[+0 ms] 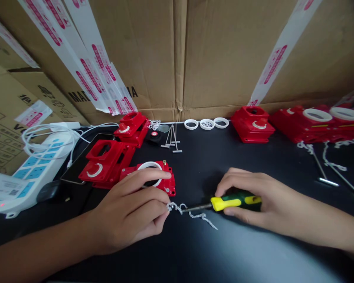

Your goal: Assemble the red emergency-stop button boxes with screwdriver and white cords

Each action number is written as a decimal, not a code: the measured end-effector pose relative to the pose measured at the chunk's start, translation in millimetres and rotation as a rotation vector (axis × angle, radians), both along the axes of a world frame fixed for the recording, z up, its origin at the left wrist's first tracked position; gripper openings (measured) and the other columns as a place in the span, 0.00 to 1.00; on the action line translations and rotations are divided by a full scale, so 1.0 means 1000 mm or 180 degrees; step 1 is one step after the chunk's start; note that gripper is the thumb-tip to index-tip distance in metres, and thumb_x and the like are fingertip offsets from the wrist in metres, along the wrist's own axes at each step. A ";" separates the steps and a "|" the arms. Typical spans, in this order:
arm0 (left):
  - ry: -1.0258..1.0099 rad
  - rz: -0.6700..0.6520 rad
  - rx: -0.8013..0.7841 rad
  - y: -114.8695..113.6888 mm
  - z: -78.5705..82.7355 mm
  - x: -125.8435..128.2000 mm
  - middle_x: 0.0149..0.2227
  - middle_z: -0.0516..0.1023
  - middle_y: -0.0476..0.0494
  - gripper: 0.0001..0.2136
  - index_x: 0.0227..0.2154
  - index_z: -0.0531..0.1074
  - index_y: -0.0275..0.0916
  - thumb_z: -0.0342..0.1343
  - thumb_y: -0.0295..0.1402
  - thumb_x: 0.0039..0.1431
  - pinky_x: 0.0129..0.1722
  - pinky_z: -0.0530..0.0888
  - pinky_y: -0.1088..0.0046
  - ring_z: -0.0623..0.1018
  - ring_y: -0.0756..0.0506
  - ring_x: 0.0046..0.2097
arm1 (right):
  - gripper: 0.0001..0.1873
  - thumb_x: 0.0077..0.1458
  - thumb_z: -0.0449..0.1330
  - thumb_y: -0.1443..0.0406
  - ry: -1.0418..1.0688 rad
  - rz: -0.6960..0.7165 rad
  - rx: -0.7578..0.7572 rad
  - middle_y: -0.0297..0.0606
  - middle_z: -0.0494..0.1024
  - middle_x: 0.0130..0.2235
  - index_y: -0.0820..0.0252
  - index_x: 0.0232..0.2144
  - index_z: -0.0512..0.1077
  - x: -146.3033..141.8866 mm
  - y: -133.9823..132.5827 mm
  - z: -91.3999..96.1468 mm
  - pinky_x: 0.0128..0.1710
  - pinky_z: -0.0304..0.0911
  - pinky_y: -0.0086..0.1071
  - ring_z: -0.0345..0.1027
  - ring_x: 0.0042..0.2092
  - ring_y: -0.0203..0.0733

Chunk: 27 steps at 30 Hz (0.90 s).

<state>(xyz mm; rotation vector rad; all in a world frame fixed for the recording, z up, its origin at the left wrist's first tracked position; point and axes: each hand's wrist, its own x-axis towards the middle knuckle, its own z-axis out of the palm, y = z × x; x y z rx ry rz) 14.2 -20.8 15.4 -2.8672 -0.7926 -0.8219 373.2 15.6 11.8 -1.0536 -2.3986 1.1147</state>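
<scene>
My left hand is closed in a pinch on one end of a small white chain lying on the black table. A red plastic housing with a white ring lies just behind those fingers. My right hand is wrapped round the yellow and green handle of a screwdriver. Its metal tip points left and meets the chain near my left fingertips.
More red housings lie at the left, another red housing and a row of them at the back right. White rings, metal pins, chained pins, a power strip and cardboard boxes surround the table.
</scene>
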 end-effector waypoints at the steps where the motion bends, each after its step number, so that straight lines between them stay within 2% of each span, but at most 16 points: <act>1: -0.0013 -0.0006 -0.0010 0.000 0.000 0.000 0.40 0.88 0.50 0.12 0.41 0.76 0.42 0.68 0.18 0.64 0.59 0.87 0.58 0.85 0.36 0.62 | 0.11 0.65 0.71 0.59 0.0027 0.0032 0.0118 0.38 0.85 0.49 0.47 0.49 0.82 0.001 0.003 -0.002 0.50 0.74 0.39 0.81 0.48 0.46; 4: -0.0154 -0.0052 0.0013 0.001 -0.002 0.000 0.40 0.88 0.49 0.12 0.40 0.76 0.41 0.68 0.17 0.64 0.60 0.86 0.59 0.84 0.37 0.62 | 0.09 0.66 0.70 0.62 0.0058 0.0107 0.0568 0.39 0.84 0.48 0.49 0.49 0.80 0.004 0.012 -0.006 0.50 0.74 0.39 0.79 0.50 0.47; 7: -0.0359 -0.0149 0.0019 0.002 -0.004 0.002 0.38 0.86 0.48 0.10 0.38 0.76 0.39 0.67 0.17 0.65 0.61 0.85 0.59 0.84 0.37 0.61 | 0.08 0.68 0.69 0.63 0.0146 0.0187 0.0926 0.39 0.83 0.49 0.51 0.48 0.79 0.000 0.016 0.002 0.51 0.73 0.38 0.78 0.50 0.45; 10: -0.0492 -0.0144 -0.0018 0.002 -0.004 0.003 0.38 0.85 0.48 0.10 0.37 0.75 0.38 0.66 0.17 0.66 0.60 0.84 0.61 0.84 0.38 0.60 | 0.06 0.70 0.69 0.62 0.0254 0.0268 0.1040 0.38 0.82 0.48 0.53 0.47 0.78 -0.022 0.008 0.019 0.51 0.72 0.35 0.76 0.50 0.42; 13: -0.0570 -0.0097 -0.0040 0.002 -0.002 0.005 0.38 0.85 0.48 0.11 0.37 0.74 0.39 0.65 0.16 0.67 0.60 0.83 0.62 0.84 0.39 0.59 | 0.03 0.72 0.67 0.64 0.0426 0.0504 0.1002 0.36 0.82 0.43 0.56 0.46 0.79 -0.055 -0.006 0.028 0.45 0.70 0.33 0.75 0.45 0.39; 18: -0.0802 -0.0062 -0.0222 0.002 0.004 0.007 0.37 0.85 0.49 0.11 0.37 0.74 0.40 0.64 0.16 0.67 0.59 0.84 0.60 0.84 0.41 0.55 | 0.07 0.70 0.70 0.64 0.1091 0.0325 0.1725 0.37 0.79 0.38 0.63 0.43 0.78 -0.091 -0.017 0.013 0.39 0.68 0.34 0.71 0.38 0.39; 23: -0.0861 -0.0022 -0.0264 0.002 0.006 0.008 0.37 0.86 0.50 0.11 0.36 0.73 0.40 0.65 0.18 0.67 0.58 0.84 0.61 0.84 0.42 0.54 | 0.07 0.71 0.69 0.65 0.1196 0.0264 0.2213 0.41 0.83 0.42 0.64 0.47 0.79 -0.095 -0.024 0.002 0.41 0.70 0.34 0.74 0.40 0.38; 27: -0.0917 -0.0074 -0.0342 -0.001 0.007 0.011 0.37 0.86 0.51 0.11 0.37 0.73 0.40 0.65 0.17 0.66 0.58 0.84 0.62 0.84 0.43 0.53 | 0.06 0.71 0.68 0.68 0.1176 0.0296 0.2305 0.42 0.84 0.41 0.66 0.47 0.80 -0.098 -0.027 -0.004 0.41 0.72 0.34 0.75 0.40 0.39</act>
